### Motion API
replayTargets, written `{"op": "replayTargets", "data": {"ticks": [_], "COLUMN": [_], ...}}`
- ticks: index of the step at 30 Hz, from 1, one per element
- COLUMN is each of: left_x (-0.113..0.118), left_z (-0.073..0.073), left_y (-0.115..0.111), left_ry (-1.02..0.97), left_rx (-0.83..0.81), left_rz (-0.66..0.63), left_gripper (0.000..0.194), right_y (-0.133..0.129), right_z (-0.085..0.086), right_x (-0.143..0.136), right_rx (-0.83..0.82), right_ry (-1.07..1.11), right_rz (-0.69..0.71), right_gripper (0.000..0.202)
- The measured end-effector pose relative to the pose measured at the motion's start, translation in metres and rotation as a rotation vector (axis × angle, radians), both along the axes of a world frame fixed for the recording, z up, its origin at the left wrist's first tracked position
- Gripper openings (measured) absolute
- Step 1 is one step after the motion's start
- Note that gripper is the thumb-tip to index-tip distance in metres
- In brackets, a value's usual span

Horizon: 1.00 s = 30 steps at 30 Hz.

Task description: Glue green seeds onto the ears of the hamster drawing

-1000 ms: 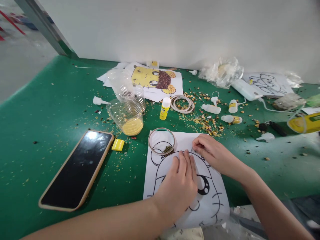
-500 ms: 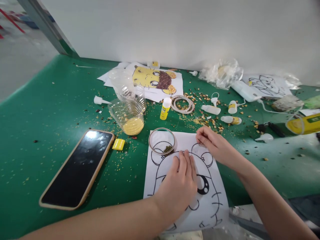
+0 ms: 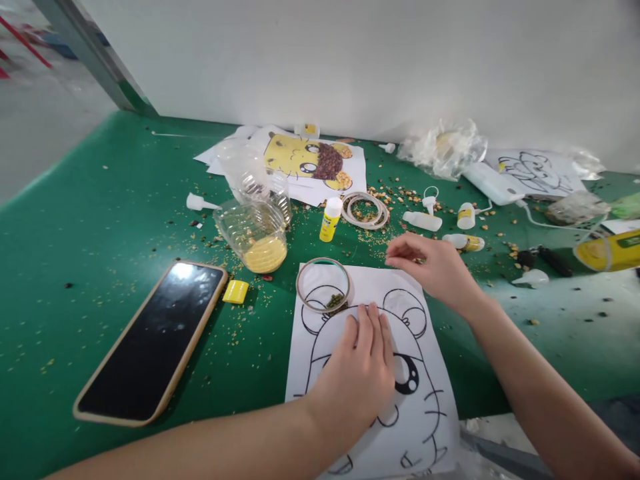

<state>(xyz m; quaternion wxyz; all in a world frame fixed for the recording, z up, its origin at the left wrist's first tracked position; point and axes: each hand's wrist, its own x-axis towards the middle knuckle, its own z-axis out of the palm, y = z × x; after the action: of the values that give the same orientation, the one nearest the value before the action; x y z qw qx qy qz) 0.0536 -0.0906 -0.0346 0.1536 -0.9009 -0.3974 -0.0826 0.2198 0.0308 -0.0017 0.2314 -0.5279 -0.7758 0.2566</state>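
Note:
My left hand (image 3: pixel 356 373) lies on a white sheet with a black-outlined cartoon animal face (image 3: pixel 425 420), its fingers stretched out and covering part of the drawing. Just beyond the sheet's upper edge, my right hand (image 3: pixel 417 263) hovers with thumb and fingertips pinched together; whatever they hold, if anything, is hidden or too small to name. A shallow clear round lid (image 3: pixel 324 285) rests over the drawing's left ear. Inside it sits a small heap of green beans (image 3: pixel 336 302). Ahead of the sheet stands a yellow glue stick (image 3: pixel 330 221) with a white top.
A phone (image 3: pixel 153 343) and yellow cap (image 3: pixel 235 292) lie left. A clear plastic jar with yellow grains (image 3: pixel 265 253) leans beyond them. Further back are stacked rings (image 3: pixel 366 211), small glue bottles (image 3: pixel 423 220), a partly bean-covered picture (image 3: pixel 313 160) and plastic bags (image 3: pixel 443 150). Loose grains litter the green table.
My right hand has moved up and slightly left, away from the drawing's right ear to beyond the sheet's upper edge. The left hand stays in place.

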Motion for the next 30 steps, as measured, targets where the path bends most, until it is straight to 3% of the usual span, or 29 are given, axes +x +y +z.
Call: {"op": "replayTargets", "data": {"ticks": [5, 9, 19, 30], "left_x": [0.0, 0.0, 0.0, 0.0], "left_z": [0.0, 0.002, 0.002, 0.003], "left_y": [0.001, 0.0, -0.001, -0.001], "left_ry": [-0.001, 0.0, 0.01, 0.018], "left_rx": [-0.017, -0.027, -0.038, -0.038], "left_rz": [-0.009, -0.013, -0.008, 0.003], "left_gripper": [0.043, 0.043, 0.045, 0.045], "right_y": [-0.037, -0.052, -0.063, -0.059], "right_z": [0.001, -0.007, -0.013, -0.015], "right_x": [-0.003, -0.003, -0.002, 0.002], "right_rx": [-0.048, -0.029, -0.014, -0.083], "right_ry": [-0.016, -0.049, -0.108, -0.009], "right_rz": [-0.068, -0.1, -0.045, -0.047], "right_gripper": [0.004, 0.01, 0.014, 0.021]}}
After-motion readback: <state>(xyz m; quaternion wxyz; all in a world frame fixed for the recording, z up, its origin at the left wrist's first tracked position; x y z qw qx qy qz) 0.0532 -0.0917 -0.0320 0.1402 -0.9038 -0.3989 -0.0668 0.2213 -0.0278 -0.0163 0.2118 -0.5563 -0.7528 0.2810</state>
